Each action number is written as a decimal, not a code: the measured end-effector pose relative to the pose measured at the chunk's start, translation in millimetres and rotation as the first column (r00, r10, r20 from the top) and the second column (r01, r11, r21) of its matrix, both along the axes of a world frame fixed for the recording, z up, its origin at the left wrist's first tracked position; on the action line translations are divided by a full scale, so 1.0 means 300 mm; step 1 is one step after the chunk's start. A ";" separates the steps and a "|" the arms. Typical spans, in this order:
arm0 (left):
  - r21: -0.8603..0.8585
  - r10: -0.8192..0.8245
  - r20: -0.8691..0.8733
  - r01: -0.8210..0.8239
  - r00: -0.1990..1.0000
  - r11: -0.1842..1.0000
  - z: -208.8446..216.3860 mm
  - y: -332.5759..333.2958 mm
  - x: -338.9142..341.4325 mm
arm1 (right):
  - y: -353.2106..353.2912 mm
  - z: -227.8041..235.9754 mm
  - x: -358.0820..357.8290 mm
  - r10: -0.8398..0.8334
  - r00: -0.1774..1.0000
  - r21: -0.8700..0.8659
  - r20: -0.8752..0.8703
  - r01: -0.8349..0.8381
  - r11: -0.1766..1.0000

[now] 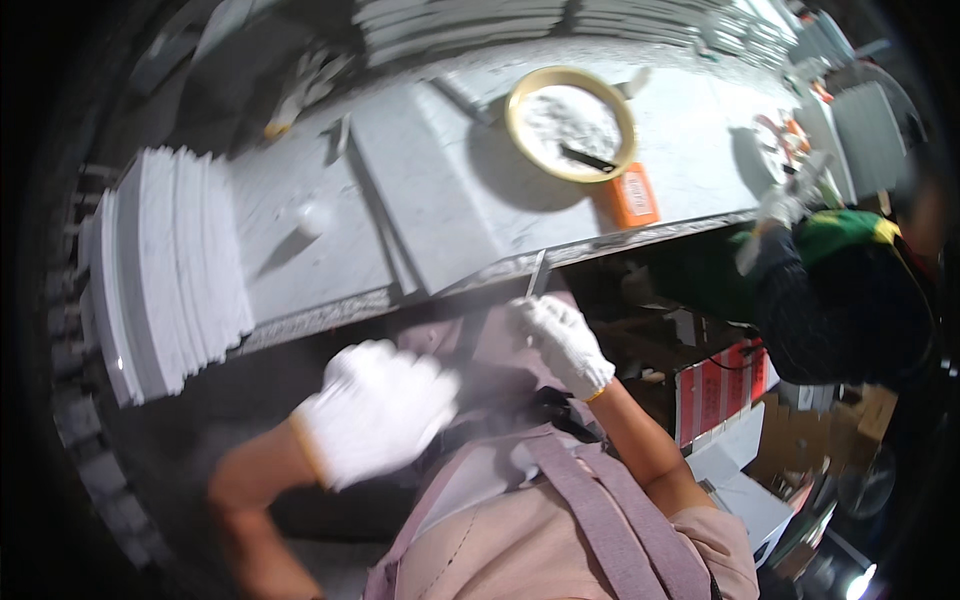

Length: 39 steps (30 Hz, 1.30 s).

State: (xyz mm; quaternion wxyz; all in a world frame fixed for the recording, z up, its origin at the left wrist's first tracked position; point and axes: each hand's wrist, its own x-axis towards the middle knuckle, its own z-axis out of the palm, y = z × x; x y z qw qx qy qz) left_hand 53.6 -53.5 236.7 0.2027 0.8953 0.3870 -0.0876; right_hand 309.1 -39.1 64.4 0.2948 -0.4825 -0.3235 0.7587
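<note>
My left hand (375, 412), in a white knit glove, hangs in front of the bench and is smeared by motion; its finger state is unclear. Also gloved, my right hand (562, 335) is closed around a thin, flat, pale tool (538, 272), its tip pointing up toward the bench edge. Just beyond both hands, a long grey board (425, 190) lies on the white worktop (300, 265), its near end at the edge. A small round white object (313, 218) is left of the board. Farther right stands a yellow-rimmed bowl (518, 135) of lumpy white material, with a black-handled tool (588, 160) in it.
A tall stack of white panels (170, 265) stands at the left. An orange box (634, 196) sits beside the bowl. More stacked panels (460, 25) line the back. At the right, another person (840, 290) with gloved hands works at the bench. Cardboard boxes (815, 430) lie below.
</note>
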 end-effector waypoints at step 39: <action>0.469 0.768 -0.221 -0.625 0.601 0.624 -0.309 0.642 -0.304 | 0.001 -0.078 0.178 0.117 0.985 -0.092 -0.126 -0.129 0.987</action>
